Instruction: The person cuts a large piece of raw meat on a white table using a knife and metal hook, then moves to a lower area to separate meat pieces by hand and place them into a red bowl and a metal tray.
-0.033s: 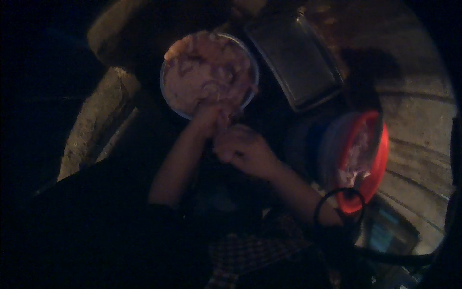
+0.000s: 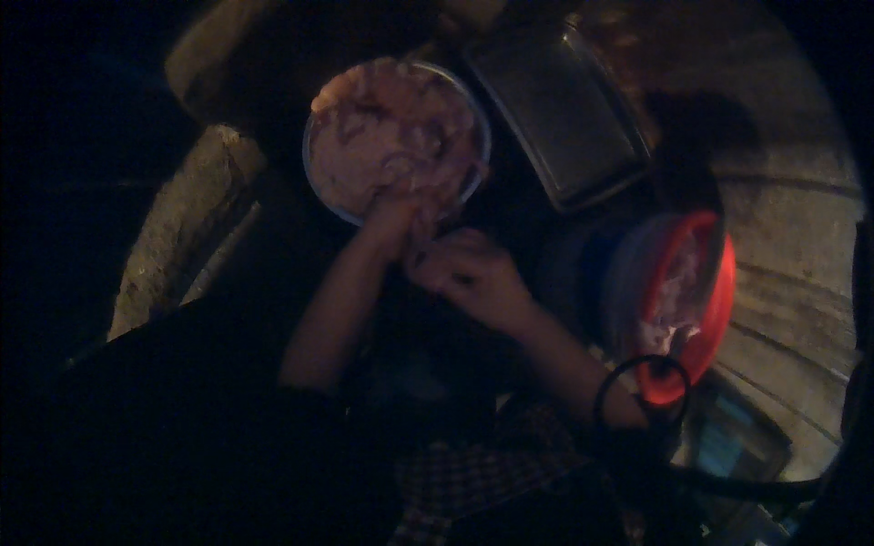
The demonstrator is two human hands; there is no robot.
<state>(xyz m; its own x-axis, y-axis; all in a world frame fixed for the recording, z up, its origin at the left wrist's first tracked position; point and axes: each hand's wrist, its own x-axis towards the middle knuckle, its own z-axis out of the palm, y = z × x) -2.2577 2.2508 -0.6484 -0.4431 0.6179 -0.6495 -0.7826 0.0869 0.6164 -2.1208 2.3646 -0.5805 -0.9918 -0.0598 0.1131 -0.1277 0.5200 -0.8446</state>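
Observation:
A round clear bowl (image 2: 319, 182) filled with pale pink chunks stands at the top centre. My left hand (image 2: 396, 218) reaches over its near rim, fingertips down among the chunks; the dim light hides whether it grips one. My right hand (image 2: 473, 278) is just below the bowl, touching the left hand, its fingers curled in with nothing visible in them. A dark ring-shaped band (image 2: 601, 391) hangs at my right wrist.
A rectangular metal tray (image 2: 569, 114) lies to the right of the bowl. A red-rimmed round container (image 2: 715, 300) with pink pieces sits at the right on a ridged pale surface. Pale stone-like blocks (image 2: 177, 237) are at the left. Checked cloth (image 2: 473, 482) covers my lap.

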